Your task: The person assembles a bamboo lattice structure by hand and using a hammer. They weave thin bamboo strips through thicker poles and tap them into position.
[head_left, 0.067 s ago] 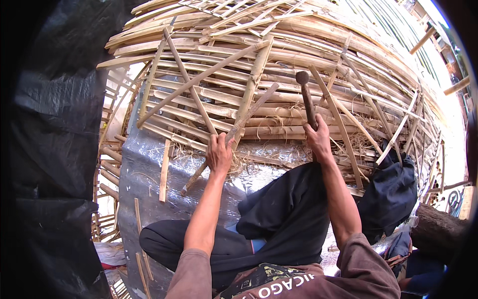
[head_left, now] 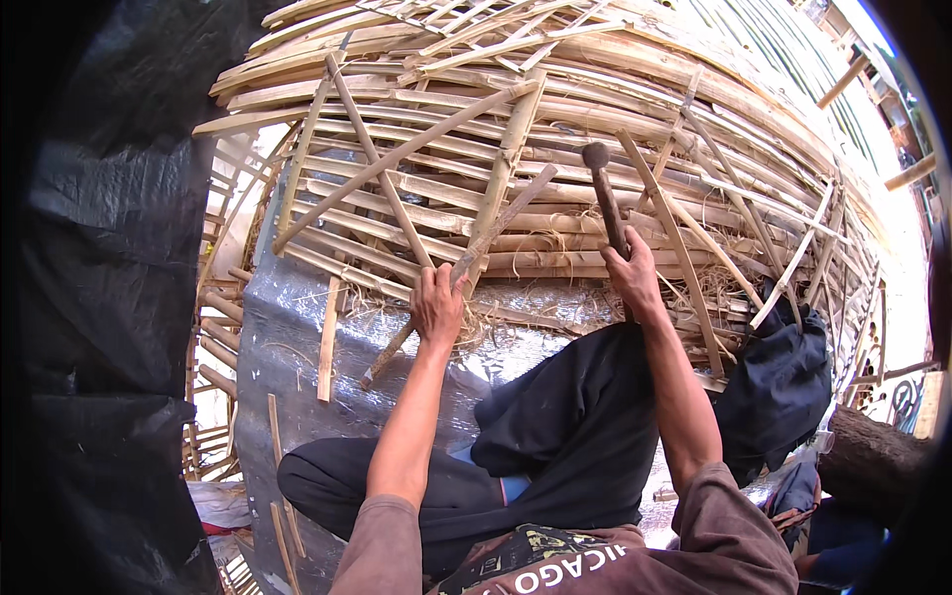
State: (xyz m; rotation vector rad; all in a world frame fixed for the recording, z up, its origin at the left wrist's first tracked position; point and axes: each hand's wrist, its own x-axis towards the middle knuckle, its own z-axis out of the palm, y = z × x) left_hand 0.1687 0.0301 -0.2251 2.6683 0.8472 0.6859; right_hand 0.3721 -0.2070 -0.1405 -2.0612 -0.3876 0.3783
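My left hand (head_left: 437, 302) is closed round a brown bamboo stick (head_left: 513, 209) that slants across the near edge of a slatted bamboo panel (head_left: 397, 183). The stick's lower end reaches over the silvery sheet towards me. In my right hand (head_left: 634, 270) is a hammer (head_left: 607, 203), its dark handle pointing away from me. The hammer's rounded head (head_left: 595, 155) is raised over the bamboo strips, to the right of the stick's far end. Thin strips cross the panel's slats diagonally, and an upright strip (head_left: 507, 159) runs beside the held stick.
Long split bamboo strips (head_left: 635, 59) are piled beyond the panel. Silvery sheeting (head_left: 288, 347) with shavings lies under my folded legs. Black plastic (head_left: 99, 297) hangs at the left. Dark cloth (head_left: 773, 387) and a log (head_left: 873, 456) are at the right.
The hammer's head has tipped slightly to the left in my right hand. My left hand and the bamboo stick have stayed about where they were.
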